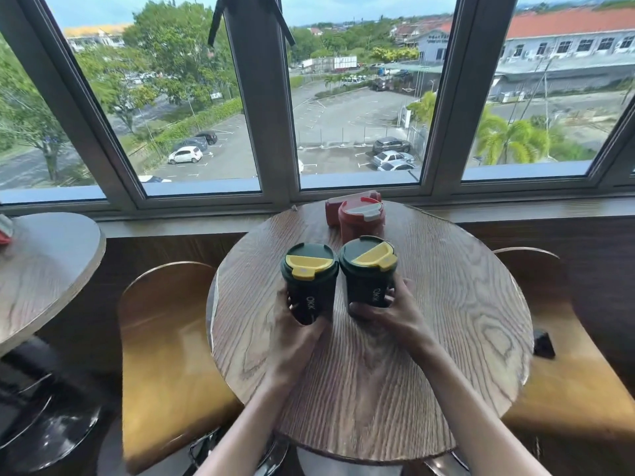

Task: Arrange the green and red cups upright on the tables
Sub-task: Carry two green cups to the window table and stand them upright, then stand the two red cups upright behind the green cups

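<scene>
Dark green cups (311, 290) with yellow lids, red cup (360, 221), wood-grain table (446, 321)

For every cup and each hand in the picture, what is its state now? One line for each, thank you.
Left green cup: upright, lid on, gripped by the left hand.
Right green cup: upright, lid on, gripped by the right hand.
Front red cup: upright on the round table, lid on, untouched.
Rear red cup: mostly hidden behind the front one; pose unclear.
</scene>
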The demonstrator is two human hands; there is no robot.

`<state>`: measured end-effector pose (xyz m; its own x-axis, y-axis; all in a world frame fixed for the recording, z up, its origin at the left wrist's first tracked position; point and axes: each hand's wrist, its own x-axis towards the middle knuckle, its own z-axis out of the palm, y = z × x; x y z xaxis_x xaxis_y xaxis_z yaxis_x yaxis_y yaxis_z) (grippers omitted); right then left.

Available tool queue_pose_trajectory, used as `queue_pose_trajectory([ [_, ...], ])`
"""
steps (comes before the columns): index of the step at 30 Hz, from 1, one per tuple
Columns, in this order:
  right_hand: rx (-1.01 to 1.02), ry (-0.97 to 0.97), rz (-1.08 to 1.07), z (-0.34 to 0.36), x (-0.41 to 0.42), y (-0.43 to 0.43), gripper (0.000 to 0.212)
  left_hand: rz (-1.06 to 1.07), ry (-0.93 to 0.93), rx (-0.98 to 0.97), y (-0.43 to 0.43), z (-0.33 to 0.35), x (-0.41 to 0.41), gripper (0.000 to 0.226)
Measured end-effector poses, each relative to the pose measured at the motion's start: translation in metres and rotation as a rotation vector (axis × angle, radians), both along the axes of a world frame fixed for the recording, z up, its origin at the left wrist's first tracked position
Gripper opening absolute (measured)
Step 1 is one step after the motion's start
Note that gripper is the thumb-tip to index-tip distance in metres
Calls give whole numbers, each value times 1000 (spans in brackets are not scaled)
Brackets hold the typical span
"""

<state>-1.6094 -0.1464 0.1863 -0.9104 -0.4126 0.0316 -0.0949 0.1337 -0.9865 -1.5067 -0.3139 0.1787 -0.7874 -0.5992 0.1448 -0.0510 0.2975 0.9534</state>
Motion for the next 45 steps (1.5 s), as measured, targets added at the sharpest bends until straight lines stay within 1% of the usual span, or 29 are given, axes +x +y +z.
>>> queue_pose_trajectory([
  [5, 29, 1, 27, -5, 8, 8, 94, 7, 17, 36, -1, -2, 0, 78],
  [8, 48, 48, -34, -5, 9, 11, 90, -24, 21, 22, 1, 3, -2, 79],
  [11, 39, 75, -69, -5, 9, 17, 73, -43, 37, 7, 5, 7, -6, 81],
  [13, 45, 95, -87, -4, 8, 24, 67, -40, 41, 1, 9, 7, -10, 81],
  [17, 34, 101, -90, 0, 8, 39, 69, -41, 53, -14, 12, 3, -13, 82],
  [20, 62, 102, -84, 2, 8, 43, 72, -43, 50, -21, 13, 1, -13, 82],
  [24, 100, 45, -47, 8, 7, 43, 71, -64, 34, -56, 12, 0, -15, 84],
  [27, 50, -47, 22, 23, 15, 49, 75, -73, 22, -62, 10, -1, -17, 84],
  [30, -38, -61, 85, 42, 21, 57, 74, -95, 2, -86, 6, 0, -20, 84],
  [31, -62, -51, 43, 45, 17, 58, 80, -111, -13, -95, 4, 0, -21, 84],
  [32, -82, -38, -42, 47, 11, 58, 84, -127, -30, -101, 2, 0, -22, 83],
  [33, -86, -47, -142, 54, 3, 58, 83, -140, -44, -102, 0, -1, -22, 82],
  [34, -86, -59, -222, 62, -7, 57, 76, -150, -57, -99, -1, -1, -23, 81],
  [36, 6, -75, -284, 84, -29, 51, 58, -158, -68, -99, -2, -3, -22, 79],
  [38, 166, -61, -207, 107, -56, 37, 48, -162, -69, -114, -3, -4, -22, 76],
  [39, 245, -63, -165, 118, -68, 27, 49, -163, -68, -118, -3, -4, -22, 74],
  [43, 514, -97, -69, 146, -97, -18, 75, -163, -67, -103, -4, -4, -22, 70],
  [45, 627, -135, -18, 149, -100, -32, 78, -169, -65, -105, -3, -3, -21, 70],
])
